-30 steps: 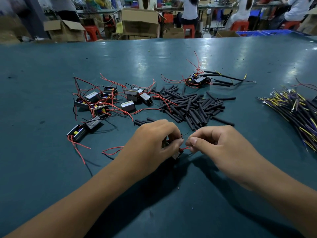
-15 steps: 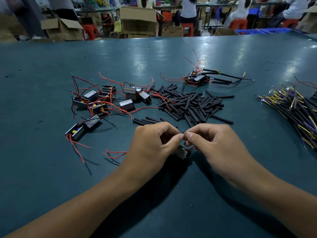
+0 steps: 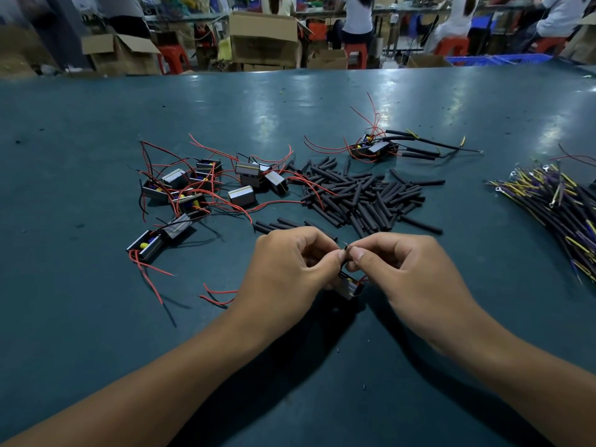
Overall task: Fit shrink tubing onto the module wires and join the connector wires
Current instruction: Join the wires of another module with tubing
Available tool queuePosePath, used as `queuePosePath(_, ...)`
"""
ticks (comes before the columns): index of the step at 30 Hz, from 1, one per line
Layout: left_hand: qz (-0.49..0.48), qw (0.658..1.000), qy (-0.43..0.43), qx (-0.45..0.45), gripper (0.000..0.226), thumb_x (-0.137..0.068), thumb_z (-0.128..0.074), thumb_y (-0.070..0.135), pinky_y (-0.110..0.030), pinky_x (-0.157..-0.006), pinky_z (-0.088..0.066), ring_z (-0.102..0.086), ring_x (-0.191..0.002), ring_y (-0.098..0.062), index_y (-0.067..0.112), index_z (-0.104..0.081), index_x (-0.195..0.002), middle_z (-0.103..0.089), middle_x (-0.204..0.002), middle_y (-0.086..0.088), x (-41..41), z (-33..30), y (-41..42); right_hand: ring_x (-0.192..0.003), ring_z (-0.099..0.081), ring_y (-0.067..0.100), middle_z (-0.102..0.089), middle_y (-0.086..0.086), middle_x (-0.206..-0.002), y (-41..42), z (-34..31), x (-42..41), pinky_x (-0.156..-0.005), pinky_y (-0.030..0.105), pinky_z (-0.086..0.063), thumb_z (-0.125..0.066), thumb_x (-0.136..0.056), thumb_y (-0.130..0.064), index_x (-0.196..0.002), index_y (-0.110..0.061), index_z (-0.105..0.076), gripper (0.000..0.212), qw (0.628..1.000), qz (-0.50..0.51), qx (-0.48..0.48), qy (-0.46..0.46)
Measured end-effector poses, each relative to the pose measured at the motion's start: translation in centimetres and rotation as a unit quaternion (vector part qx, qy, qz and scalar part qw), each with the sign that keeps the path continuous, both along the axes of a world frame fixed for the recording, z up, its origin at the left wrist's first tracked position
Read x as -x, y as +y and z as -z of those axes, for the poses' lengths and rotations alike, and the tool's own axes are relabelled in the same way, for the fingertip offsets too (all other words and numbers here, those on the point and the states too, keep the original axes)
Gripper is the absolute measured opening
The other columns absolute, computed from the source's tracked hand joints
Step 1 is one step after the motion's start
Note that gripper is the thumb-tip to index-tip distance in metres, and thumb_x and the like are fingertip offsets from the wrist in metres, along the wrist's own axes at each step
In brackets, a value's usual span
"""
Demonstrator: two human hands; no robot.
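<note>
Fingertips (image 3: pixel 338 253) of both hands pinch tubing piece (image 3: pixel 346 252) | module (image 3: pixel 350 287) beneath — no legible writing

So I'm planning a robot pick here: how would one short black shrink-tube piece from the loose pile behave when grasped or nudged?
The short black shrink-tube pieces look round and thin, so probably light and apt to roll on the smooth teal table. Lying crisscrossed, neighbours would likely shift too. Hollow tubing may squash under a firm pinch.
</note>
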State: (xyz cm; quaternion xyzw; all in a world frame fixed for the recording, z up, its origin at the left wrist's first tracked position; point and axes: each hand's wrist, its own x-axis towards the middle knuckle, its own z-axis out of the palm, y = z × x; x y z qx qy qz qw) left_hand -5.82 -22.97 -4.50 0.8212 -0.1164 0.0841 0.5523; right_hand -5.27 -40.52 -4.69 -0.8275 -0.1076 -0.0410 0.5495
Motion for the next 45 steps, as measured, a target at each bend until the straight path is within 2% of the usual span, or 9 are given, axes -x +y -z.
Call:
queuePosePath(9, -0.006, 1.000, -0.003, -0.002, 0.011, -0.088, -0.075, 0.012, -0.020, -0.054, -0.052, -0.068, -0.054, -0.008, 0.015, -0.073, -0.077, -0.071, -0.061, 0.005, -0.1, 0.0, 0.0, -0.077, -0.070, 0.003, -0.075, -0.014, -0.079, 0.1, 0.1, 0.0, -0.074, 0.028, -0.055, -0.070, -0.091, -0.023, -0.084, -0.029, -0.077, 0.012, 1.000, -0.002, -0.010, -0.013)
queuePosePath(22, 0.010, 0.998, 0.036, 0.058, 0.011, -0.087, -0.073, 0.005, -0.024, -0.062, -0.057, -0.073, -0.062, -0.011, 0.014, -0.075, -0.080, -0.075, -0.068, 0.001, -0.2, 0.6, 0.0, -0.072, -0.066, 0.001, -0.073, -0.014, -0.077, 0.1, 0.0, -0.2, -0.066, 0.016, -0.050, -0.069, -0.092, -0.023, -0.082, -0.028, -0.075, 0.013, 0.999, -0.016, 0.012, -0.038)
queuePosePath(27, 0.017, 0.996, 0.041, 0.079, 0.013, -0.086, -0.074, 0.003, -0.032, -0.065, -0.062, -0.075, -0.066, -0.018, 0.014, -0.070, -0.081, -0.075, -0.071, -0.003, -0.3, 0.8, 0.0, -0.068, -0.064, 0.001, -0.072, -0.015, -0.075, 0.0, 0.2, -0.3, -0.063, 0.014, -0.047, -0.070, -0.091, -0.024, -0.080, -0.030, -0.074, 0.013, 0.998, -0.012, 0.022, -0.049)
queuePosePath(30, 0.005, 0.996, 0.044, 0.079, 0.013, -0.083, -0.077, 0.007, -0.047, -0.068, -0.062, -0.075, -0.066, -0.022, 0.014, -0.067, -0.079, -0.074, -0.071, -0.005, -0.2, 0.6, 0.0, -0.067, -0.064, 0.001, -0.071, -0.015, -0.074, 0.1, 0.1, -0.2, -0.061, 0.011, -0.046, -0.069, -0.092, -0.024, -0.079, -0.029, -0.074, 0.014, 0.998, -0.014, 0.020, -0.052)
queuePosePath(33, -0.009, 0.999, 0.023, 0.047, 0.009, -0.080, -0.072, 0.018, -0.051, -0.067, -0.060, -0.072, -0.065, -0.024, 0.020, -0.064, -0.082, -0.072, -0.071, -0.003, 0.0, 0.1, -0.1, -0.065, -0.062, 0.004, -0.070, -0.013, -0.071, 0.1, 0.1, -0.2, -0.060, 0.020, -0.049, -0.069, -0.092, -0.025, -0.079, -0.029, -0.073, 0.014, 0.998, -0.013, 0.019, -0.056)
queuePosePath(35, -0.022, 0.999, -0.036, -0.009, 0.008, -0.082, -0.068, 0.024, -0.037, -0.065, -0.059, -0.069, -0.065, -0.016, 0.024, -0.063, -0.088, -0.070, -0.076, 0.005, 0.1, -0.4, 0.1, -0.064, -0.062, 0.010, -0.069, -0.009, -0.070, 0.2, 0.0, -0.1, -0.059, 0.026, -0.049, -0.069, -0.092, -0.026, -0.079, -0.029, -0.072, 0.013, 0.998, -0.014, 0.022, -0.060)
queuePosePath(37, -0.017, 0.986, -0.114, -0.119, 0.008, -0.087, -0.067, 0.030, -0.024, -0.065, -0.051, -0.063, -0.074, -0.012, 0.026, -0.065, -0.094, -0.066, -0.083, 0.012, 0.0, -1.1, 0.7, -0.063, -0.061, 0.007, -0.069, -0.010, -0.070, 0.2, -0.1, 0.1, -0.057, 0.021, -0.047, -0.069, -0.092, -0.026, -0.079, -0.030, -0.072, 0.013, 0.996, -0.018, 0.042, -0.078)
queuePosePath(39, -0.001, 0.964, -0.160, -0.211, 0.009, -0.091, -0.067, 0.032, -0.024, -0.068, -0.045, -0.056, -0.079, -0.009, 0.024, -0.067, -0.094, -0.061, -0.088, 0.013, -0.3, -1.6, 1.1, -0.063, -0.061, 0.005, -0.069, -0.012, -0.070, 0.3, -0.3, 0.3, -0.056, 0.016, -0.044, -0.069, -0.092, -0.025, -0.080, -0.030, -0.072, 0.014, 0.994, -0.023, 0.059, -0.092)
queuePosePath(45, 0.039, 0.961, -0.134, -0.239, 0.012, -0.096, -0.064, 0.030, -0.017, -0.068, -0.037, -0.048, -0.077, -0.002, 0.021, -0.067, -0.087, -0.055, -0.082, 0.016, -0.6, -1.9, 1.6, -0.067, -0.062, 0.007, -0.068, -0.012, -0.072, 0.3, -0.7, 0.7, -0.058, 0.013, -0.042, -0.069, -0.091, -0.018, -0.083, -0.026, -0.075, 0.012, 0.991, -0.041, 0.069, -0.108)
